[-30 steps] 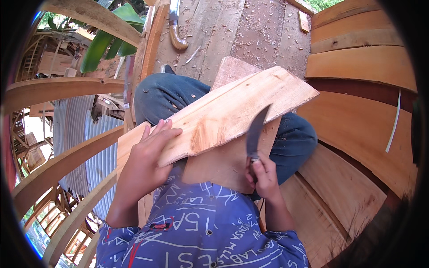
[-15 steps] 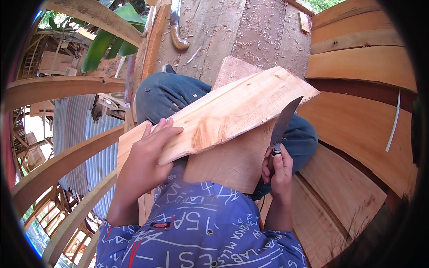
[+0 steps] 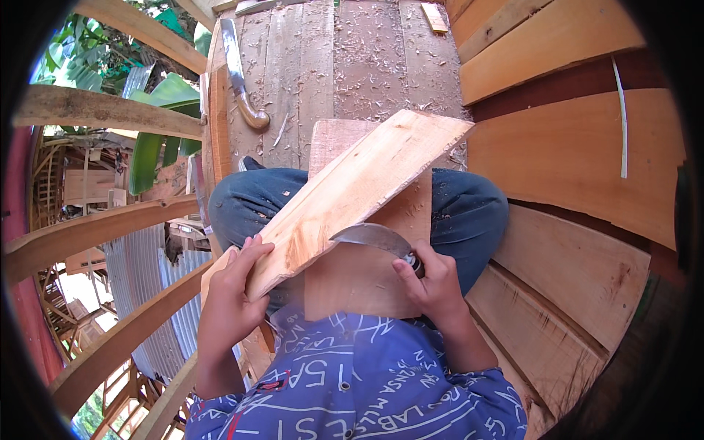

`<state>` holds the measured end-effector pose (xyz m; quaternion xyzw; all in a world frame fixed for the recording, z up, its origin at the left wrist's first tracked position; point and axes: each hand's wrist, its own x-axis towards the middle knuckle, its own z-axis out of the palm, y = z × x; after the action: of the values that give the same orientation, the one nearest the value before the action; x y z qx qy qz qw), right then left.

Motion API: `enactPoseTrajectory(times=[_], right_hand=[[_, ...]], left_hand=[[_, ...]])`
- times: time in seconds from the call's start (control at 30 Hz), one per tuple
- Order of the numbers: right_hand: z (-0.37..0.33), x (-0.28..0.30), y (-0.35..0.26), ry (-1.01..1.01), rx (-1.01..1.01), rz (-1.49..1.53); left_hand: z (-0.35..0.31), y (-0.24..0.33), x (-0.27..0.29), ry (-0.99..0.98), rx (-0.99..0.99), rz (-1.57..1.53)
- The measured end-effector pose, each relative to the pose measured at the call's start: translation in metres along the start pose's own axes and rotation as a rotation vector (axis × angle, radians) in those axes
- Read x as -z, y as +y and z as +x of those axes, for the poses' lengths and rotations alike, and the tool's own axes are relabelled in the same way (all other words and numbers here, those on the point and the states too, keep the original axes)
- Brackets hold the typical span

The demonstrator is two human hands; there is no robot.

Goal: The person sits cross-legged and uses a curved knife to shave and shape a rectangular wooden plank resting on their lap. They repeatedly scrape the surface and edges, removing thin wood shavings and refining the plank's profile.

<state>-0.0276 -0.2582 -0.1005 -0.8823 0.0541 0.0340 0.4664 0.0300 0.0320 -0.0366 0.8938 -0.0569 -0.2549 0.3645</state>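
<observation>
Clock read from the person's seat, twelve straight ahead.

Change: half a second ago the knife [image 3: 375,236] pointed towards one, off the plank's right side; now it lies over towards ten, tip at the near edge of the pale plank [image 3: 352,187]. The view has turned too, so part of the plank's apparent swing may be the head moving. Judgement: blade brought round to work that edge. Whether the tip touches wood or hovers just above it, can't say from here.

Plank: slantwise from eight to between one and two, across a broader board [image 3: 367,282] that runs twelve to six between the bent knees. Left hand [image 3: 246,275] at eight, its grip clamped on the plank's near end. Right hand [image 3: 433,282] at four, its grip closed round the knife handle.

Surface: plank floor [image 3: 317,73] ahead at twelve, scattered with curled shavings. Long blade with curved wooden handle [image 3: 246,95] lies at eleven; small wood block [image 3: 434,18] at one.

Room: broad wall boards [image 3: 561,154] from one to four. Open rails [image 3: 117,216] on the nine side; beyond them corrugated sheeting [image 3: 143,290] at eight, big green leaf [image 3: 150,158] at ten.
</observation>
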Motion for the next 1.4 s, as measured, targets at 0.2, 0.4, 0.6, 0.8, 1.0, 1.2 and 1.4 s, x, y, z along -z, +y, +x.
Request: enactPoseTrajectory(times=[0.2, 0.4, 0.6, 0.8, 1.0, 1.2, 1.4], right_hand=[[0.004, -0.010, -0.004, -0.033, 0.030, -0.292], [0.030, 0.012, 0.038, 0.288, -0.103, -0.438], [0.025, 0.004, 0.010, 0.166, -0.002, -0.373], [0.035, -0.014, 0.014, 0.179, 0.022, -0.407], [0.036, -0.011, 0.006, 0.106, -0.056, -0.408], [0.032, -0.017, -0.002, 0.041, 0.033, -0.441], [0.024, -0.019, -0.006, 0.024, 0.067, -0.412]], left_hand=[[-0.003, 0.003, -0.014, 0.049, -0.019, 0.059], [-0.008, 0.004, -0.020, 0.078, -0.010, 0.111], [-0.004, 0.008, -0.020, 0.092, 0.034, 0.047], [-0.005, 0.006, -0.028, 0.121, 0.004, 0.109], [-0.005, 0.001, -0.037, 0.168, -0.007, 0.148], [-0.005, 0.004, -0.035, 0.155, 0.000, 0.144], [-0.003, 0.007, -0.033, 0.139, -0.011, 0.139]])
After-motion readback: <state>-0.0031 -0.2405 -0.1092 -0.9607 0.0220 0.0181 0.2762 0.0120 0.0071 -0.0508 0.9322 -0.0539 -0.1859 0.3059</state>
